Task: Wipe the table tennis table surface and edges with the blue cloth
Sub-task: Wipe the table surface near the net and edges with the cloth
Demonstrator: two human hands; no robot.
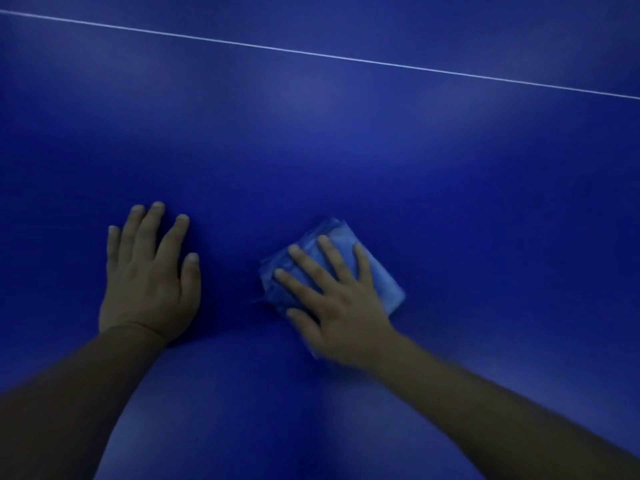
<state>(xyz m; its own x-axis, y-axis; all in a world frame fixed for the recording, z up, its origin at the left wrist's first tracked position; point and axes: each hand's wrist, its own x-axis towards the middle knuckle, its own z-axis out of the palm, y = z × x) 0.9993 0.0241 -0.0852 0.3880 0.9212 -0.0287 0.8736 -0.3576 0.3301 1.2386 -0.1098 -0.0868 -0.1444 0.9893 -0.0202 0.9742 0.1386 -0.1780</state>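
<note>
Head view shows dim blue table [346, 150] crossed by thin white line [329, 55]

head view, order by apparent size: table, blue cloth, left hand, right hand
1. table
2. left hand and right hand: look alike, not ranked
3. blue cloth, visible part only; the rest lies under the right hand

folded blue cloth [381, 271], flat on blue table [311, 150]

Left hand [149, 282], right hand [341, 306] bare; forearms [86, 393] uncovered; nails [158, 205] short.
</note>
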